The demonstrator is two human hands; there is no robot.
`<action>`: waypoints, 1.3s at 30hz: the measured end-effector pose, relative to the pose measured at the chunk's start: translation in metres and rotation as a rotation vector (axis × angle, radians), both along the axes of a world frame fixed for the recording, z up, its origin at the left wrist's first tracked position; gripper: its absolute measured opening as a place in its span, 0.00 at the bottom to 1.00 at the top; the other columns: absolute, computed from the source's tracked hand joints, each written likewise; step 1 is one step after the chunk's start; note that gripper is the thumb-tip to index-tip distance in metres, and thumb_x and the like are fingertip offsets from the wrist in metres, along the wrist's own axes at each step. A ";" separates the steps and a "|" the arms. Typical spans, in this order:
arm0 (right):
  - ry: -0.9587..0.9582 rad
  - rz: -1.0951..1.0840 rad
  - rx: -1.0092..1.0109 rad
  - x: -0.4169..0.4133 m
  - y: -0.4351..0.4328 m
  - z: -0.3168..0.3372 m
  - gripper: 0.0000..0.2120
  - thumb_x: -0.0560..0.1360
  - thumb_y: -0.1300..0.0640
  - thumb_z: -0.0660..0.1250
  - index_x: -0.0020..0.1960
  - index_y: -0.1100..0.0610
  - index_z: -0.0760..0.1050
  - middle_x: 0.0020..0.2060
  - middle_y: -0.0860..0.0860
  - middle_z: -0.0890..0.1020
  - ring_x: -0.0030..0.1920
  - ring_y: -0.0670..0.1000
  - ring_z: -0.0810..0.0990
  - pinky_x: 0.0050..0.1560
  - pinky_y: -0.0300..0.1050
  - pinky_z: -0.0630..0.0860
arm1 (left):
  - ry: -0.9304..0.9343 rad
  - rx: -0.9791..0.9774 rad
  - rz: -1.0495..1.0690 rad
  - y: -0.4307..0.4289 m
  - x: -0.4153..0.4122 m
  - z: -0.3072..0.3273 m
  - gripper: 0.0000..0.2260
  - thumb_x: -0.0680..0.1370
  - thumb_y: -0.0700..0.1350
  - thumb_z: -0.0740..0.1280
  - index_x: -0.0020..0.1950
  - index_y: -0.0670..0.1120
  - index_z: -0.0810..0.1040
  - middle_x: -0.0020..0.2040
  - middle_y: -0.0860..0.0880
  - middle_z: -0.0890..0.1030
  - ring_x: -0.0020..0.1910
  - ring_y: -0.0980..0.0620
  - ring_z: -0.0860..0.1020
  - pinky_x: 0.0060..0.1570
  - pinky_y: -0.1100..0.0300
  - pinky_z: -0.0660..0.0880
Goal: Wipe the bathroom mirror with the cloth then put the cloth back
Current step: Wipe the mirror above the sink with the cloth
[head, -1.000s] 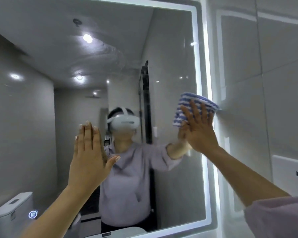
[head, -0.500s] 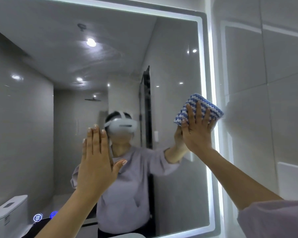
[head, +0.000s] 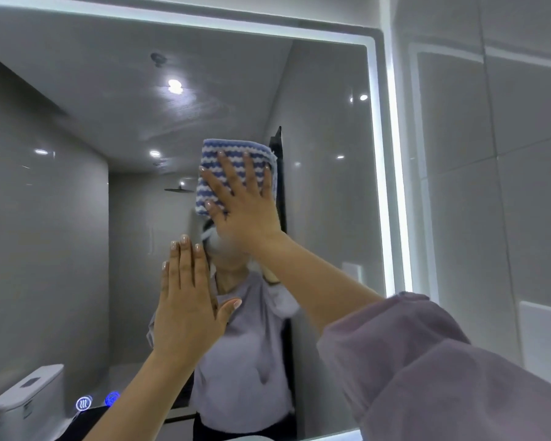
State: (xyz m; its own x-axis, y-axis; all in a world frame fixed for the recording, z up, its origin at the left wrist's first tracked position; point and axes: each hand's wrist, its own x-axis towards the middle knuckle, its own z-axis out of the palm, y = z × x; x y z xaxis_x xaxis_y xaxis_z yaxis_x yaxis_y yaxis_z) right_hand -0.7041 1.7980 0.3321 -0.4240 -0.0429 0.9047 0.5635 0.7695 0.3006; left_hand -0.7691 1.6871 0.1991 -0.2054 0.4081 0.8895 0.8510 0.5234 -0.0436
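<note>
The bathroom mirror (head: 328, 128), edged by a lit white strip, fills most of the view. A folded blue-and-white striped cloth (head: 233, 154) lies flat against the glass near the mirror's middle. My right hand (head: 244, 203) presses it there with straight, spread fingers, the arm reaching in from the lower right in a mauve sleeve. Lower and to the left, my left hand (head: 186, 300) lies flat on the glass, fingers straight and together, holding nothing. Smear marks show on the glass above the cloth.
Glossy grey wall tiles (head: 506, 154) stand right of the mirror, with a white socket plate (head: 544, 332) low on that wall. Two blue touch icons (head: 84, 403) glow at the mirror's lower left. The reflection shows a toilet cistern (head: 23, 393) and a person.
My right hand has slid the cloth leftward, from the mirror's right edge to near its middle. The left hand stays flat on the glass, and the view has shifted closer.
</note>
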 end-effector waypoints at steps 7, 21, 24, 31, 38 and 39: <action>-0.092 -0.045 0.169 0.027 0.022 0.018 0.27 0.80 0.40 0.45 0.77 0.42 0.44 0.78 0.48 0.44 0.76 0.59 0.38 0.73 0.62 0.36 | 0.010 0.001 0.013 0.002 -0.003 -0.001 0.46 0.70 0.71 0.43 0.75 0.37 0.39 0.76 0.37 0.39 0.76 0.41 0.40 0.74 0.46 0.45; 0.340 -0.124 -0.198 0.144 0.143 0.029 0.30 0.78 0.39 0.40 0.78 0.46 0.49 0.78 0.51 0.49 0.77 0.59 0.43 0.74 0.58 0.35 | 0.029 -0.026 0.067 0.005 -0.008 -0.003 0.46 0.72 0.70 0.43 0.75 0.36 0.39 0.76 0.37 0.40 0.76 0.39 0.40 0.74 0.45 0.47; 0.379 -0.127 -0.281 0.140 0.143 0.028 0.28 0.78 0.41 0.41 0.77 0.44 0.47 0.78 0.52 0.48 0.77 0.60 0.43 0.73 0.61 0.36 | 0.009 -0.015 0.029 0.004 -0.007 -0.003 0.46 0.71 0.70 0.43 0.75 0.37 0.39 0.76 0.37 0.39 0.76 0.40 0.39 0.74 0.46 0.46; 0.308 -0.142 -0.233 0.092 0.102 0.015 0.27 0.81 0.42 0.45 0.75 0.42 0.34 0.78 0.51 0.42 0.76 0.61 0.38 0.71 0.61 0.32 | -0.009 -0.004 0.003 0.002 -0.005 -0.004 0.47 0.70 0.71 0.41 0.75 0.37 0.38 0.76 0.38 0.37 0.76 0.41 0.37 0.74 0.47 0.42; 0.020 0.000 0.089 0.012 0.016 0.013 0.27 0.79 0.40 0.41 0.77 0.44 0.43 0.78 0.50 0.43 0.76 0.60 0.38 0.72 0.64 0.32 | -0.016 0.009 -0.013 0.000 -0.003 -0.001 0.47 0.70 0.72 0.40 0.75 0.38 0.36 0.76 0.39 0.35 0.75 0.43 0.34 0.74 0.50 0.37; -0.009 -0.001 0.113 0.003 0.008 0.014 0.27 0.80 0.40 0.41 0.77 0.43 0.42 0.78 0.50 0.43 0.76 0.61 0.37 0.71 0.65 0.33 | -0.020 0.014 -0.014 0.001 -0.003 -0.001 0.47 0.70 0.72 0.40 0.75 0.39 0.35 0.76 0.39 0.34 0.75 0.43 0.34 0.73 0.51 0.36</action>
State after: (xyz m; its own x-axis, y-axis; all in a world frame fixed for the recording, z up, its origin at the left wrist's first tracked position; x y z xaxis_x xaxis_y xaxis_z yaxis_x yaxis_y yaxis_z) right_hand -0.7014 1.8059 0.3459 -0.4321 -0.1437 0.8903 0.5610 0.7301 0.3901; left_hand -0.7718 1.6877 0.1983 -0.2173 0.3985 0.8911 0.8586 0.5122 -0.0197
